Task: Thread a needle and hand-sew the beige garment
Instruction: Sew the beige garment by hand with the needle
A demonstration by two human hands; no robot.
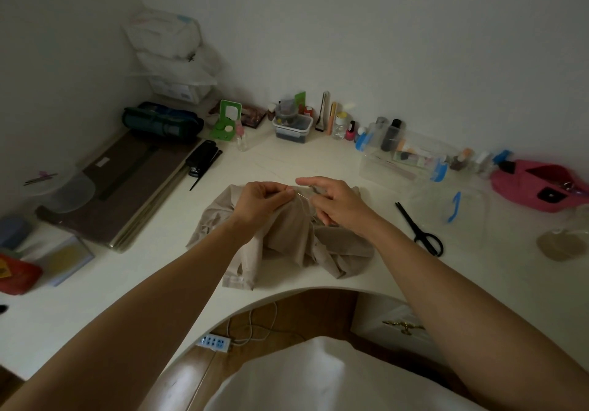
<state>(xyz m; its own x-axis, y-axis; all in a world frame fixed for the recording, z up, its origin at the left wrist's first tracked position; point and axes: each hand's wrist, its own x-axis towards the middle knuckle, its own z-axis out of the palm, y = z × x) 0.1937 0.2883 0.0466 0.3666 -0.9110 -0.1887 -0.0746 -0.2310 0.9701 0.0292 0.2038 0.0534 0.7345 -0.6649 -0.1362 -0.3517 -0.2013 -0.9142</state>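
I get a dim, greyish view with soft, even light and hardly any shadow on the desk (318,162). A pale glare sits on the wooden floor (188,375). The beige garment (287,235) at centre looks fairly sharp; the wide lens curves the desk edge, and the corners go dark and soft.

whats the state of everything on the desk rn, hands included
beige garment, crumpled on the desk, one fold raised
left hand, pinches the raised fold
right hand, pinches the needle, it seems
needle, between the two hands, at the fold
scissors, shut, lying flat
pink pouch, open, it seems
black stapler, closed
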